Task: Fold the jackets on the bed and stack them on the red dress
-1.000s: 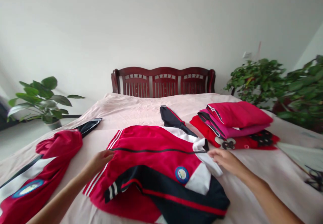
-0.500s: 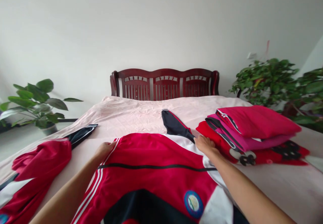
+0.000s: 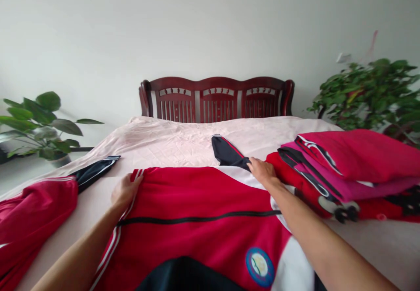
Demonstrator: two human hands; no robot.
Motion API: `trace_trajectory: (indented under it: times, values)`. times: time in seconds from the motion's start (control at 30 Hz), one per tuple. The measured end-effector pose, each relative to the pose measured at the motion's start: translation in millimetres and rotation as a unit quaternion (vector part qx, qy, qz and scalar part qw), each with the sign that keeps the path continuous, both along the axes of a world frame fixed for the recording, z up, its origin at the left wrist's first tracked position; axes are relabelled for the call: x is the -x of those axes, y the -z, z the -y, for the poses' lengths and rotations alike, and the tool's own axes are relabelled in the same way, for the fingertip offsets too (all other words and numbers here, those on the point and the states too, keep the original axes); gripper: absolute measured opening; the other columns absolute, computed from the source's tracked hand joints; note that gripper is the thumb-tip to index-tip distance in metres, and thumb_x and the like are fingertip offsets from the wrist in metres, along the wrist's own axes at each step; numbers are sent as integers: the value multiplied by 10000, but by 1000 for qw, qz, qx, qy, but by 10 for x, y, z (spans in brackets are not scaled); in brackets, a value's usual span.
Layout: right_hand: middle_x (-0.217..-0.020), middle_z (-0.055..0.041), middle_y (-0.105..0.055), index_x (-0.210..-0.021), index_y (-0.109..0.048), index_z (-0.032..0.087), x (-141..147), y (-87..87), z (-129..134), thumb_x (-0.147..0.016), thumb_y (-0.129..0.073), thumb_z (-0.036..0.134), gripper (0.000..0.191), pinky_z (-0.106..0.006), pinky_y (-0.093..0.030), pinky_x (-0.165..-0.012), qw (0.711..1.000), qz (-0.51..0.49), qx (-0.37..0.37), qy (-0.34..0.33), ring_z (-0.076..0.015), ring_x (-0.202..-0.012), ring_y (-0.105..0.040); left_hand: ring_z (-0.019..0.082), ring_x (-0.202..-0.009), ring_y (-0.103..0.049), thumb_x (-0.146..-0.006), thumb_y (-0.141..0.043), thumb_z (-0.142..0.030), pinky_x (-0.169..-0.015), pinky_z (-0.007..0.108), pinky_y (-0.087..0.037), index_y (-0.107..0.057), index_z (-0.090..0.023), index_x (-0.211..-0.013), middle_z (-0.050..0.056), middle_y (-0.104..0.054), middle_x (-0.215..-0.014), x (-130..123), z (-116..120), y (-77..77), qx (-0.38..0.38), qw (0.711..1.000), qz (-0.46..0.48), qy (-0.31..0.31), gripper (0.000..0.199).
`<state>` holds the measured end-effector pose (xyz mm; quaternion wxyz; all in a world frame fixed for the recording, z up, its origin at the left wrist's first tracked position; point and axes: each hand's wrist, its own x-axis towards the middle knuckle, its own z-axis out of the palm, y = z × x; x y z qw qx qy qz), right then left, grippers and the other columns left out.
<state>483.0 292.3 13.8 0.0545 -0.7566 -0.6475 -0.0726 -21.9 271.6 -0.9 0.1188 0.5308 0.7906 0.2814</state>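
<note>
The red jacket (image 3: 197,194) lies spread at the near part of the bed (image 3: 183,144), round badge (image 3: 260,267) facing up. Left hand (image 3: 126,190): fingers closed on the striped hem at its far corner. Right hand (image 3: 262,170): fingers pinching the far shoulder, beside the dark sleeve (image 3: 226,149). A second jacket (image 3: 42,205) lies left; folded clothes (image 3: 364,155) are stacked right. Beyond stands the wooden headboard (image 3: 218,100).

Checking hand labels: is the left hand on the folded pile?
No, the left hand holds the striped hem of the red jacket, well apart from the folded pile.
</note>
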Motion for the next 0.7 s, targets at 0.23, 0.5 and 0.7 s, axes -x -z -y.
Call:
trace_trajectory:
  times: [0.23,0.5,0.7]
  values:
    - [-1204,-206,-654,-1221,-606,109,147,-42,34,-967,-481,258,320,-422,-432,-952,999,35,-12,-7,-318,-1139,-601,413,-1160,-582,-917,-374,-559,-909,529,-463,-476,-136,-1404,228,-598,-1304,-83,261,-36,18,994,-108,-10,653]
    - [-1602,-110,-339,-1517,-377,210,779,84,918,-988,-436,402,566,-466,-233,-1195,969,23,-35,-243,-279,-1482,-268,321,-1393,-418,-940,-487,-425,-1163,506,-313,-518,-245,-1433,115,-502,-1491,-575,879,130,-119,914,-227,315,526]
    - [-1571,-115,-394,-1490,-450,214,484,396,1311,-986,-409,425,548,-510,-297,-1165,970,29,-8,-240,-306,-1445,-355,261,-1328,-516,-950,-460,-272,-1121,483,-395,-586,-311,-1363,64,-569,-1441,-383,1255,182,-79,890,-260,366,434]
